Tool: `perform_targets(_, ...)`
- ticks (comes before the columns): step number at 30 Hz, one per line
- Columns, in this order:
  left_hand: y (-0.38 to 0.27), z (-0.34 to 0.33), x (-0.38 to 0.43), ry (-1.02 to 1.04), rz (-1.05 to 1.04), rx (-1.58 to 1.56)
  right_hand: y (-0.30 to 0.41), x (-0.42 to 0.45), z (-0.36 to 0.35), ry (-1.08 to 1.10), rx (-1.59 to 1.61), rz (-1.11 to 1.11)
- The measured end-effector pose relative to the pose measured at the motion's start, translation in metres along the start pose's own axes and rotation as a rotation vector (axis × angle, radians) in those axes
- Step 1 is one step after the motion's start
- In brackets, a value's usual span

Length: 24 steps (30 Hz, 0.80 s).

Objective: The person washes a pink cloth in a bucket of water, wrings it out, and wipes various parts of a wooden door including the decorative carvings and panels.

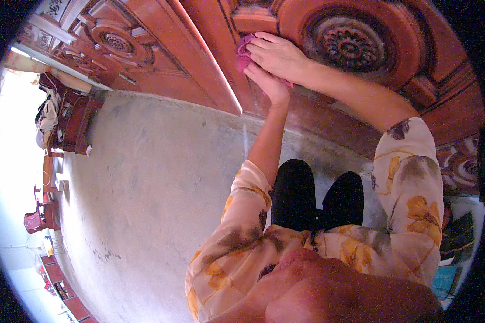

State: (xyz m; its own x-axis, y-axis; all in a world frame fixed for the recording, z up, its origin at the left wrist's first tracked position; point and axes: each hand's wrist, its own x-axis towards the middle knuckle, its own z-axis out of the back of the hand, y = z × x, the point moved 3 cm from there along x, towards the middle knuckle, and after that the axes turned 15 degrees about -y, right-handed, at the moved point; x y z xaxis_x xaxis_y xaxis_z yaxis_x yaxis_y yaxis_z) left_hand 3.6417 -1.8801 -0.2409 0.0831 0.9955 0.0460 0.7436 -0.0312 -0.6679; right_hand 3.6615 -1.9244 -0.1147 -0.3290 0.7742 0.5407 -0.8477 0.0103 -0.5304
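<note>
A carved reddish-brown wooden door [262,97] rises in front of me, with a round flower rosette [351,45] at the top. Both my hands lie on a crumpled pink cloth [244,44] against this door, left of the rosette. My right hand [277,54] is the upper one, with its fingers spread over the cloth. Just below and partly overlapped by it, my left hand [268,82] also holds the cloth. More pink shows at the heel of the hands; the rest is hidden under them.
A second carved door leaf [153,52] stands to the left, past a bright vertical edge. Grey concrete floor [153,181] stretches left. Dark wooden furniture [74,117] with clothes on it stands far left, near a pink chair [33,221] and low cabinets [56,274]. A teal object [444,280] is at right.
</note>
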Motion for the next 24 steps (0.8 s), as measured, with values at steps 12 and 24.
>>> perform_targets(12, -0.005, -0.013, -0.033, 0.048, -0.133, 0.299, 0.009, -0.053, -0.035, -0.012, -0.071, 0.016)
perform_targets(24, -0.039, 0.006, -0.046, 0.439, -0.487, 0.588, 0.046, -0.114, 0.034, -0.011, 0.049, -0.410)
